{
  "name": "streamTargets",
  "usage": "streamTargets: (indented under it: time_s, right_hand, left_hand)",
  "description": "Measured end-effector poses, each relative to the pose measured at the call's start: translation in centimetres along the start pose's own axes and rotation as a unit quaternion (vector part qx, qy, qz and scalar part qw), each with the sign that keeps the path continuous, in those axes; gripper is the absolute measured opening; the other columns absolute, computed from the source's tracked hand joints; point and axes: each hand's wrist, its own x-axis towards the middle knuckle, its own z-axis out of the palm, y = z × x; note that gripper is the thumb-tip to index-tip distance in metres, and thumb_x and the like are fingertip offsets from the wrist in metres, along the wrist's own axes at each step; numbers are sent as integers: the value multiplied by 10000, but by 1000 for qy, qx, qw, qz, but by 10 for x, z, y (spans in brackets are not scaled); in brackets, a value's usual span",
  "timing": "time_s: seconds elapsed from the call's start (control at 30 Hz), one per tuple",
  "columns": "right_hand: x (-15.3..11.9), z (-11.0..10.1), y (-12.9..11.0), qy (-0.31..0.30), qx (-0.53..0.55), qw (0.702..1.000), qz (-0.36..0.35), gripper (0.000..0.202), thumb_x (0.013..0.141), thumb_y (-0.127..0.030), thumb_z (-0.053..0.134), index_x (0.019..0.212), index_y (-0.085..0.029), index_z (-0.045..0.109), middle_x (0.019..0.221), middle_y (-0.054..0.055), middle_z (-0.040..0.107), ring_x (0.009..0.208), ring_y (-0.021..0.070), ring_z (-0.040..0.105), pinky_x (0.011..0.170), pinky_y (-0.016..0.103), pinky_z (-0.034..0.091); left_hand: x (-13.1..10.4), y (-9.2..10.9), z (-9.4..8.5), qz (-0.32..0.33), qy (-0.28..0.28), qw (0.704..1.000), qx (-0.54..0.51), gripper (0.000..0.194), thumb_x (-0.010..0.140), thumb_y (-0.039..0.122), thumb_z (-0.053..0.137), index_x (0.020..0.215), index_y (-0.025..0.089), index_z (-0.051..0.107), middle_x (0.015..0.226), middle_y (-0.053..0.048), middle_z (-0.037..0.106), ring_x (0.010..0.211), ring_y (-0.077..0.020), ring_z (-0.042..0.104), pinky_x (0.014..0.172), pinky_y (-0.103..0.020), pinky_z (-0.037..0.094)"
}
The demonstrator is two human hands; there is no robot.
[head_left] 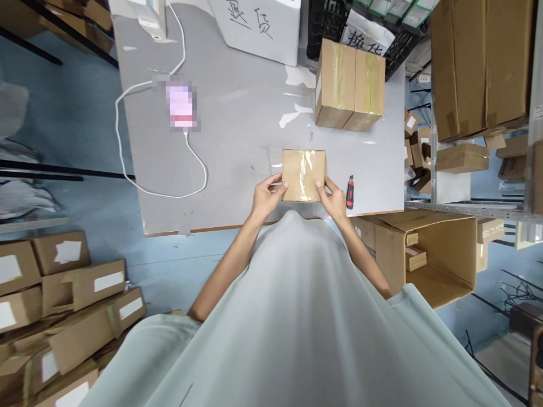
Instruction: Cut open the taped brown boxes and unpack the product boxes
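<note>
Near the front edge of the tabletop (237, 133), the left hand (266, 198) and right hand (334, 199) gripped opposite sides of a tape-sealed cardboard carton (304, 174), forearms (227, 268) converging from beyond that edge.

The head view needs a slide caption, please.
Left hand and right hand holding a taped cardboard box; utility knife nearby.

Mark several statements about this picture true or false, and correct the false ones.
The left hand and right hand hold the small taped brown cardboard box. True.
The red-and-black utility knife lies left of that box. False: right of it.
Two taped brown cardboard boxes stand together on the flat grey tabletop. True.
The white cable lies right of the held box. False: left of it.
Smaller boxes sit inside the large open brown carton. True.
</note>
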Motion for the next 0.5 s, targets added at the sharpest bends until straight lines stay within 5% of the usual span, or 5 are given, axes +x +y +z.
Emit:
streamTargets:
  time_s: [0.1,0.23,0.5]
  right_hand:
    - [1,4,-1,-43,19,999,-7,764,1118,-851,509,1500,-262,809,1514,78,832,1371,385,809,1172,487,665]
    - [2,16,1,-57,11,998,-6,715,1117,-829,532,1425,-260,838,1411,92,877,1277,396,842,1154,513,653]
    - [8,7,18,-83,119,989,4,843,1009,-906,649,1449,-211,829,1502,113,840,1411,369,801,1230,483,644]
  left_hand:
    - [-9,17,-9,41,30,993,106,574,974,493,846,1479,221,832,1423,-126,804,1080,-296,815,1002,-424,667]
    - [-14,19,-18,39,36,983,176,532,986,408,827,1480,209,820,1384,-132,797,999,-270,804,1001,-419,657]
    - [1,-31,-21,-15,26,999,34,693,1092,761,630,1437,181,790,1358,-172,804,1134,-296,797,1055,-449,672]
